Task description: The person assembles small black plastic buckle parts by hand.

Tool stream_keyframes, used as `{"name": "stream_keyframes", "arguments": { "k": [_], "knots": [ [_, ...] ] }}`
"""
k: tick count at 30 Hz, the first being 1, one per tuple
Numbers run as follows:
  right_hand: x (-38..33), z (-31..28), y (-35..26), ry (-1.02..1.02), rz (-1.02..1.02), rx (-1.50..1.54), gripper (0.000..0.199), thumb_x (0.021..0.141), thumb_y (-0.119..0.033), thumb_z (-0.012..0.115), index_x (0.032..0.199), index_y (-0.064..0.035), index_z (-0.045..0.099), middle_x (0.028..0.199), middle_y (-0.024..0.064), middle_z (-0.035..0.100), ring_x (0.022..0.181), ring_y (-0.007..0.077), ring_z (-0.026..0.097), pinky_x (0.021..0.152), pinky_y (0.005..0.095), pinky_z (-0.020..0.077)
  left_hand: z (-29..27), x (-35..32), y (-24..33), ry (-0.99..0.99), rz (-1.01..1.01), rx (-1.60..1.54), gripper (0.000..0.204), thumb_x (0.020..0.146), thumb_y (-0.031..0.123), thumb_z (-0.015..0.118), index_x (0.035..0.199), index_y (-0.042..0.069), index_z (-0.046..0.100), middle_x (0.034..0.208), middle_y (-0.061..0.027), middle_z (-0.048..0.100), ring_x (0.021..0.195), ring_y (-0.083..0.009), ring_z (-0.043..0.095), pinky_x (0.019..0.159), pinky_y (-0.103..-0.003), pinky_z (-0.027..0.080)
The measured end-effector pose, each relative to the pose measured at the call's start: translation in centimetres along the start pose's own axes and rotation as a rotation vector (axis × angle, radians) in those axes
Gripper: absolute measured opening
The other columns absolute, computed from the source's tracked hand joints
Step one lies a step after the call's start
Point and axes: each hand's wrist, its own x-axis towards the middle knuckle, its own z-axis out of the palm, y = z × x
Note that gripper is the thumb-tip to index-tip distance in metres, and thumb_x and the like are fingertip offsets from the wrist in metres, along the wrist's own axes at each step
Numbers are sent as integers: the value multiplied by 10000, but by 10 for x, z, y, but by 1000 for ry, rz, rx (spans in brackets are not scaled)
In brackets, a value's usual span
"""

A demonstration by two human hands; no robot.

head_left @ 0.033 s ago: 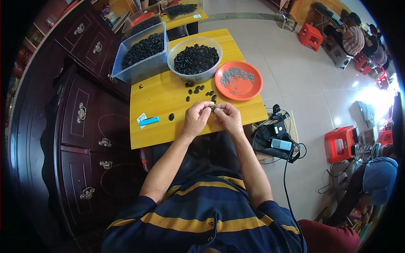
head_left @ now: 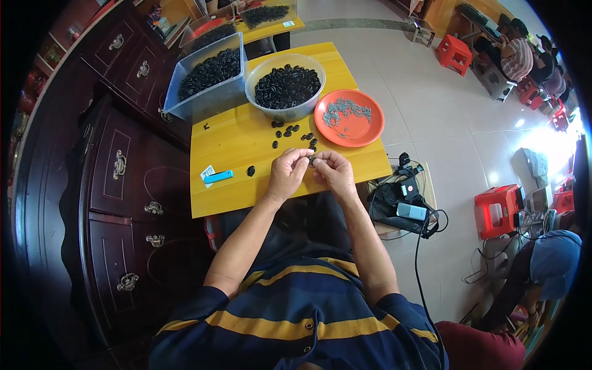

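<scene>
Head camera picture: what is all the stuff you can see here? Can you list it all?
yellow table: one, yellow wood, centre, beside the dark cabinet
round bowl: one, clear, full of small black pieces, far side of the table
rectangular bin: one, clear, black pieces inside, left of the bowl
orange plate: one, orange, small grey bits on it, right of the bowl
loose black pieces: several, black, scattered on the table between bowl and hands
blue stick: one, light blue, left part of the table
dark cabinet: one, dark brown, left
red stools: several, red, on the floor at right
left hand: one, pinching a small black piece
right hand: one, touching the same piece
</scene>
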Motion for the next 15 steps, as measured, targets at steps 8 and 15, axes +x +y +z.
{"name": "stream_keyframes", "arguments": {
  "k": [8, 15],
  "knots": [
    [-6, -1, -10, -78, 125, 17, 183, 968, -206, 681, 1014, -28, 678, 859, 12, 695, 759, 64, 624, 700, 220, 503, -7, 4, 12, -57, 193, 205, 218, 925, 9, 592, 1118, -19, 689, 973, -121, 687, 843, -211, 674, 757, -306, 538],
    [-6, 4, -2, -32, 149, 227, 136, 987, -212, 660, 992, -75, 660, 883, -5, 689, 765, 53, 630, 683, 196, 498, -4, -5, 40, -72, 207, 384, 487, 811, 69, 743, 1275, 31, 599, 1096, -143, 640, 953, -290, 667, 804, -372, 556]
  ]
}}
